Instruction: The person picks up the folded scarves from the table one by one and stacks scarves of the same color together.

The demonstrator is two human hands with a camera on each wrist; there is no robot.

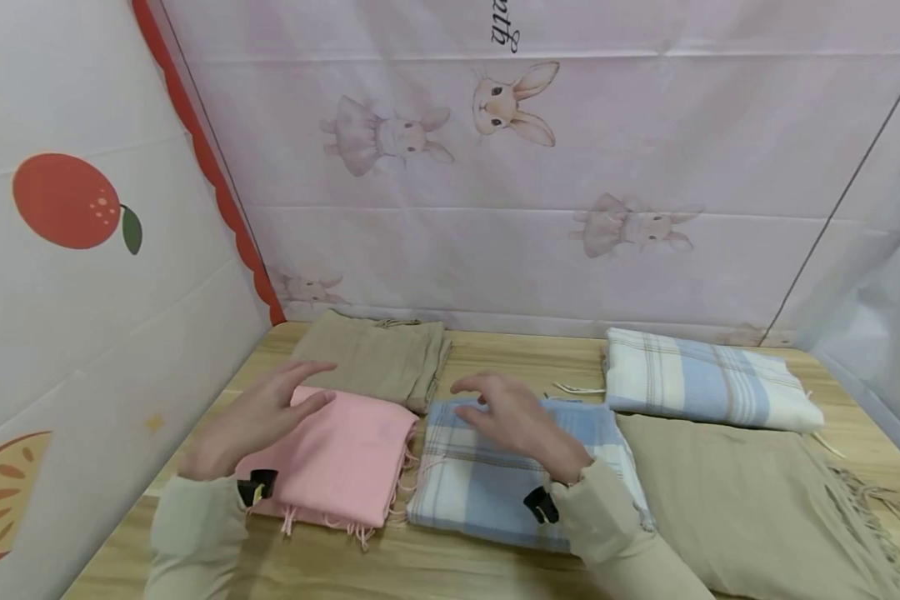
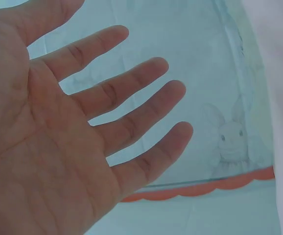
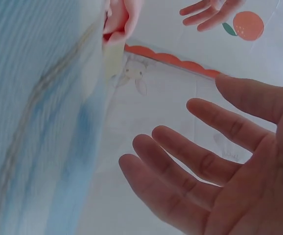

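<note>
My left hand [image 1: 266, 414] hovers above a folded pink scarf [image 1: 352, 454] with a fringe along its edges. Its fingers are spread and relaxed in the left wrist view, and the palm [image 2: 48, 132] holds nothing. Over a folded blue-and-white plaid scarf [image 1: 465, 492] my right hand [image 1: 513, 421] is raised, its fingers loosely bent and apart. The right wrist view shows that hand's bare palm [image 3: 249, 186] beside the plaid cloth [image 3: 43, 117]. Between the two hands there is a gap, with both palms turned inward.
Behind the pink scarf lies a folded khaki scarf [image 1: 375, 354]. At the right are a second plaid scarf [image 1: 690, 379] and a larger khaki scarf [image 1: 750, 500] with fringe. All lie on a wooden table [image 1: 330, 567], bounded by a rabbit-print back curtain [image 1: 435, 267] and a fruit-print side curtain [image 1: 67, 325].
</note>
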